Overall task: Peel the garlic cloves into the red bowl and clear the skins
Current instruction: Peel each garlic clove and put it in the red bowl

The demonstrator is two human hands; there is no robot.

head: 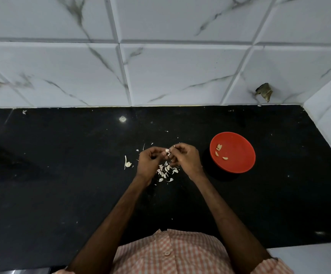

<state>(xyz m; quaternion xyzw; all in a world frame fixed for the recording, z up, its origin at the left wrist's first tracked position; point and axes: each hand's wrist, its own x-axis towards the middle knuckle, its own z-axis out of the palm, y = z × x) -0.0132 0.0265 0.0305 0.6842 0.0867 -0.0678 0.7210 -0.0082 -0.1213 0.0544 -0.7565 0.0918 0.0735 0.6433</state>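
Note:
My left hand point(149, 162) and my right hand point(186, 158) meet over the black counter, and their fingertips pinch one garlic clove point(167, 151) with loose white skin between them. Below the hands lies a pile of garlic cloves and skins point(166, 172). The red bowl point(237, 163) stands to the right of my right hand and holds several peeled cloves point(219, 148). A garlic stem and root piece point(127, 164) lies left of my left hand.
The black counter point(61, 184) runs back to a white marble-tiled wall point(160, 72) and meets a side wall point(330, 113) at the right. Small skin flakes point(146, 147) dot the counter beyond the hands. A dark scrap point(264, 91) clings to the wall.

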